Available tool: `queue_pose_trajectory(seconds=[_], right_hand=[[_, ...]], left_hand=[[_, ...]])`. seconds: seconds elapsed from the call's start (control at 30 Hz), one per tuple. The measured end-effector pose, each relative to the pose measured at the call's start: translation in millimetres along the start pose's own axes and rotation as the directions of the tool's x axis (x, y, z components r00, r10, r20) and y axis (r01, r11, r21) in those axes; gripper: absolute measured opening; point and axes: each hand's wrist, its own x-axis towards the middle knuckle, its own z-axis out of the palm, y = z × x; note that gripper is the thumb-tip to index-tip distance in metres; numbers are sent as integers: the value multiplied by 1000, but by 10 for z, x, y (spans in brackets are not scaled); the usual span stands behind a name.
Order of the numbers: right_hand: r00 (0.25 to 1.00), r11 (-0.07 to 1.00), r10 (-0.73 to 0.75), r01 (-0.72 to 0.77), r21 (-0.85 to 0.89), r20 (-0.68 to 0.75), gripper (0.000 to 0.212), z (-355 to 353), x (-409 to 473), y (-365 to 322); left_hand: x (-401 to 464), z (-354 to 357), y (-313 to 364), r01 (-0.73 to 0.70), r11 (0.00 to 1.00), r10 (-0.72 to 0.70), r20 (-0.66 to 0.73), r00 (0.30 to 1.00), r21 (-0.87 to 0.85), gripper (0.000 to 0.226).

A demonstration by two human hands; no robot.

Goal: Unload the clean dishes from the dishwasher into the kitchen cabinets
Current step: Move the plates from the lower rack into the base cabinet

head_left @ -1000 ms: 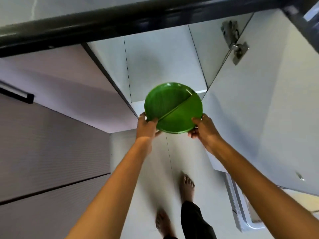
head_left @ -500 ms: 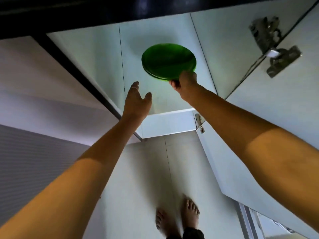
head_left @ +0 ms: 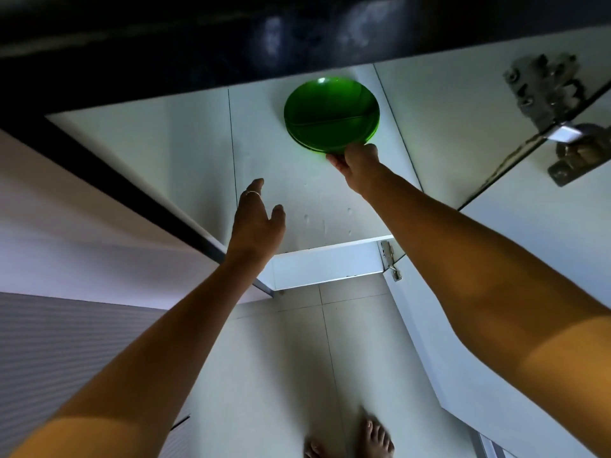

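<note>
Green plates (head_left: 331, 114) sit deep on the cabinet shelf (head_left: 297, 200), your right hand (head_left: 355, 161) gripping their near rim; your left hand (head_left: 256, 223) hovers open. Pull back carelessly and they could slide out.

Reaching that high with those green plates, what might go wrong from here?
Only the right hand grips the green plates, pinching their near rim, so the stack might tilt or slip. The left hand hangs open below, holding nothing, so it gives no support. The open cabinet door hangs close beside the right arm; lowering the arm might knock it.
</note>
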Motion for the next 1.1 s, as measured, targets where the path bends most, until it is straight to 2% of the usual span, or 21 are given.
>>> queue_pose_trajectory(seconds=[0.1,0.23,0.3,0.4,0.53,0.7,0.77,0.87,0.93,1.0,1.1], right_hand=[[998,1000,-2,2,8,60,43,-56,-15,-5],[958,999,12,-2,-35,288,44,-219,-208,-76],[947,997,32,-8,-76,319,42,-296,-398,-111],[953,987,34,16,-161,303,39,-444,-776,-82],[965,975,83,-27,-222,249,35,-767,-1345,62],[977,966,118,-72,-247,176,29,-1217,-2045,377],[981,957,138,-96,-272,139,27,-1501,-2339,682],[971,896,234,-193,-400,57,30,-2036,-2815,1159],[962,846,269,-220,-486,33,33,-2349,-3068,1392],[956,786,294,-232,-573,17,35,-2722,-3374,1532],[946,644,324,-212,-735,11,25,-3207,-3689,1631]], left_hand=[[-65,1,21,3,1000,-3,2,1000,14,54],[-177,-13,125,-14,999,12,24,1000,49,55],[-260,-28,210,-9,997,6,47,999,71,56],[-453,-54,354,20,991,-32,91,995,135,62],[-849,-87,514,41,981,-72,159,985,191,70],[-1413,56,549,77,969,-131,222,966,233,64],[-1794,267,443,113,962,-186,292,938,249,65],[-2496,499,283,139,928,-289,432,854,347,68],[-2872,530,195,81,922,-269,476,837,379,70],[-3209,548,254,-48,919,-186,537,823,392,72],[-3526,704,378,-255,875,-102,671,735,412,72]])
